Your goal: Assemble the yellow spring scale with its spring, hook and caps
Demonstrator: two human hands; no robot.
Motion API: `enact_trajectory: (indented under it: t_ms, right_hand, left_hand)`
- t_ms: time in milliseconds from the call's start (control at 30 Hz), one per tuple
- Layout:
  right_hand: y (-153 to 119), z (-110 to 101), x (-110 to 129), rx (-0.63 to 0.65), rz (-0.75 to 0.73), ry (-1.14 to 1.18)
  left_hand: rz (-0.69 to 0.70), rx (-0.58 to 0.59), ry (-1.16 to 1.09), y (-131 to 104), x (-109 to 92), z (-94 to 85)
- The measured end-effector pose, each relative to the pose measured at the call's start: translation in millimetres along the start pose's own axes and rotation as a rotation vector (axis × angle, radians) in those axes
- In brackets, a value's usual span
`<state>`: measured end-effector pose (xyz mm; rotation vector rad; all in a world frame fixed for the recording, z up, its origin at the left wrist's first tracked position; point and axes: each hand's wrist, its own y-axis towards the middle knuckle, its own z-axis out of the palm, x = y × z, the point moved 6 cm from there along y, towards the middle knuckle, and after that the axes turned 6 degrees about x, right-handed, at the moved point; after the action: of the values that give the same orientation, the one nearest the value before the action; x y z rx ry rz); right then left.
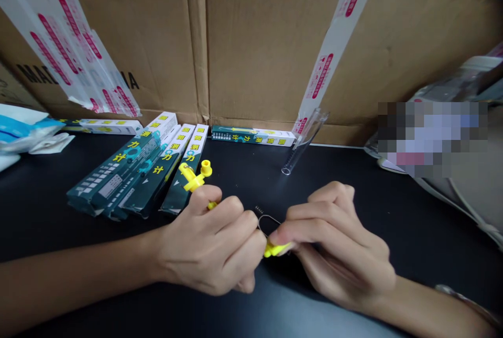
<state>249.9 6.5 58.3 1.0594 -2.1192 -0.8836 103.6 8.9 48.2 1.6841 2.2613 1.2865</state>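
Observation:
My left hand (216,243) is closed around a yellow plastic part (193,180), whose cross-shaped end and round knob stick out past the thumb side. A pinch of my right hand (334,243) holds a small yellow plastic piece (275,249) close against the left fingers. Beside that piece a thin metal wire loop (267,217) curves between the hands; where it attaches is hidden. Just behind the loop a small dark coil spring (259,209) shows on the black table (243,181). Farther back, a clear plastic tube (301,146) leans at a slant.
Several green and white printed boxes (129,165) lie at the left behind my left hand. Another such box (253,135) rests along the large cardboard carton (255,39). White and blue plastic packaging (23,131) is at the far left; a pale bag (463,191) stands at the right.

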Motion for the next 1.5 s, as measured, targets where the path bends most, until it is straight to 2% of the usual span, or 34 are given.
enact_trajectory:
  t_ms: [733, 1167, 1300, 1500]
  right_hand:
    - [-1, 1, 3, -0.063, 0.014, -0.051]
    - [-2, 1, 3, -0.047, 0.006, -0.051]
    - [-5, 2, 8, -0.010, -0.034, -0.069]
    - [-5, 1, 9, -0.002, -0.038, -0.036]
  left_hand:
    - [0.008, 0.017, -0.001, 1, -1, -1.1]
    - [0.013, 0.012, -0.007, 2, -2, -1.0]
    - [0.022, 0.043, -0.014, 3, 1, 2.1]
    - [0.029, 0.005, -0.040, 3, 1, -0.4]
